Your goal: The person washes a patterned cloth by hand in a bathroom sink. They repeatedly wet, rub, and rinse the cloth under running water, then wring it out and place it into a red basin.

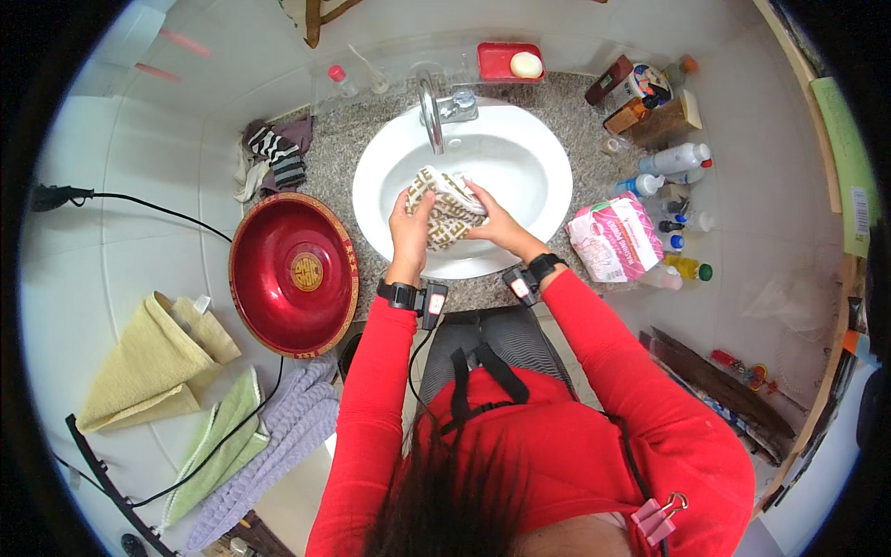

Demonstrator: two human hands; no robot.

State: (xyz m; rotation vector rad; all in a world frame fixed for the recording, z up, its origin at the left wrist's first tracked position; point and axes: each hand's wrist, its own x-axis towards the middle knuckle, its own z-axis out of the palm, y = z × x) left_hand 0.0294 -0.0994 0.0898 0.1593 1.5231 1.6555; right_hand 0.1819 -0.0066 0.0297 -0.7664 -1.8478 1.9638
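Note:
Over the white oval sink (536, 174), a white cloth item with a gold-brown pattern (445, 226) is held between both hands. My left hand (412, 230) grips its left side, thumb on top. My right hand (498, 221) pinches the right side near its white edge. What kind of cloth item it is, I cannot tell. Just beyond the cloth stands the curved chrome faucet (430, 115); no running water can be seen from it.
A red basin (278, 306) rests at the counter's left, with dark and striped cloths (278, 157) behind it. On the right stand a washing powder bag (612, 240) and several bottles (675, 160). A red soap dish (491, 63) sits behind the sink. Towels (153, 362) hang at the left.

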